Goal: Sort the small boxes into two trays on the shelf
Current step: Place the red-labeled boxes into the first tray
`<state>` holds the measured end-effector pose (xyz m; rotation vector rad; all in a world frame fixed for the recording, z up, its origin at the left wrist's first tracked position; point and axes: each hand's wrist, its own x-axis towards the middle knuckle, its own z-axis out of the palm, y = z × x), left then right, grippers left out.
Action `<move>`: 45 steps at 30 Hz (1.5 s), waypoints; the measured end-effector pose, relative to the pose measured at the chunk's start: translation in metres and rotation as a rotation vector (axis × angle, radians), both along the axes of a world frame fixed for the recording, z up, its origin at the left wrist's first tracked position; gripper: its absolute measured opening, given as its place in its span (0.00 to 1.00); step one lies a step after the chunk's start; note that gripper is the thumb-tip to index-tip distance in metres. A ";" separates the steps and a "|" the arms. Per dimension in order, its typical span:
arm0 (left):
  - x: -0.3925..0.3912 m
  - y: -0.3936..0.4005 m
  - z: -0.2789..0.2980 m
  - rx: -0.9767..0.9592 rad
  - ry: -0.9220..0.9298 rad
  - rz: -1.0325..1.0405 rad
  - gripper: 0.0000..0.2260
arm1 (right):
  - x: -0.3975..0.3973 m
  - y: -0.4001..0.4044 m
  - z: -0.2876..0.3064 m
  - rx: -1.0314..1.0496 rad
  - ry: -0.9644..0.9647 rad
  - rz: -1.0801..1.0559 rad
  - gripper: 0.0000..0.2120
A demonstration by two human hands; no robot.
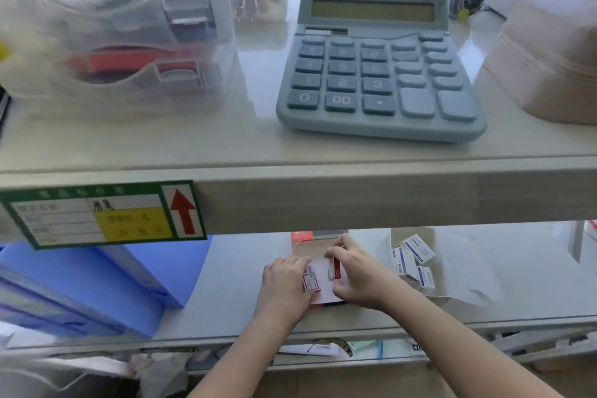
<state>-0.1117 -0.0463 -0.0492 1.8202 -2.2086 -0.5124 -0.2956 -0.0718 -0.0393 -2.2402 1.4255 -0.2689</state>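
On the lower shelf, my left hand holds a small white box with a red border at the left side of a shallow red-edged tray. My right hand pinches a second small red-and-white box standing on its side over the same tray. To the right, a white cardboard tray holds several small white-and-blue boxes. Part of the red tray is hidden under my hands and the upper shelf's edge.
The upper shelf carries a blue-grey calculator, clear plastic drawers at left and a beige pouch at right. A green price label hangs on its front edge. Blue folders lie left on the lower shelf.
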 end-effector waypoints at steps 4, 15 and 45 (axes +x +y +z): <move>0.002 0.000 -0.002 -0.005 -0.006 -0.011 0.21 | -0.009 0.001 -0.014 -0.189 0.205 0.007 0.15; 0.001 -0.009 -0.003 -0.080 -0.188 -0.135 0.19 | -0.007 0.002 -0.006 -0.128 0.281 0.014 0.26; -0.008 -0.033 -0.006 0.020 -0.135 -0.324 0.22 | 0.001 0.059 -0.037 -0.342 0.216 0.014 0.11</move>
